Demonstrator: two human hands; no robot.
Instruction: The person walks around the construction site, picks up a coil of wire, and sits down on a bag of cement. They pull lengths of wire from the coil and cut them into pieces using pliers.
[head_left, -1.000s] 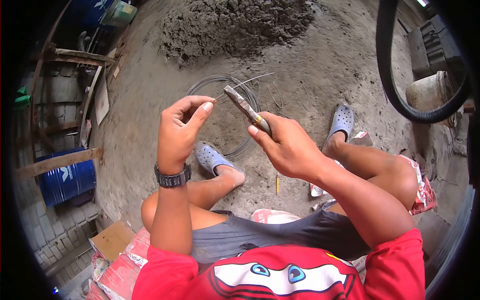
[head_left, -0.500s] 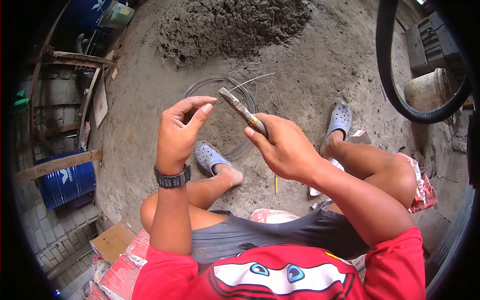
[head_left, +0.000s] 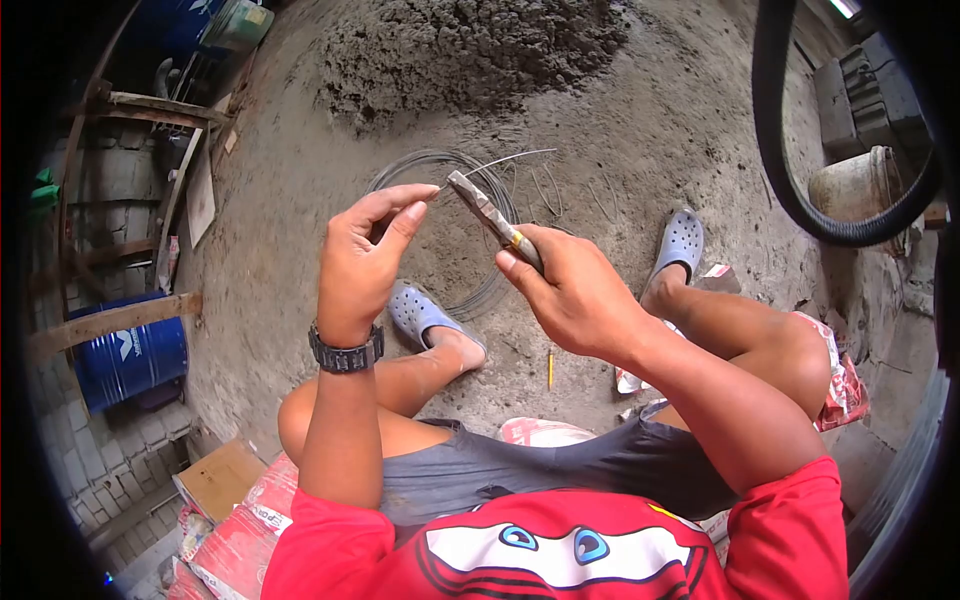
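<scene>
My left hand pinches a thin wire between thumb and forefinger. My right hand is wrapped round the handles of metal pliers, whose jaws point up and left, close to my left fingertips. From the jaws the free wire end curves away to the upper right. On the ground beyond and below the pliers lies a coil of wire. Several short bent wire pieces lie to the right of it.
A heap of grey mortar or soil rises at the top. Blue drum and wooden boards stand left. A bucket and a black hose are right. A yellow pencil-like stick lies between my feet.
Both hands have shifted slightly, with the pliers and wire moving a little to the right. Their grips look the same.
</scene>
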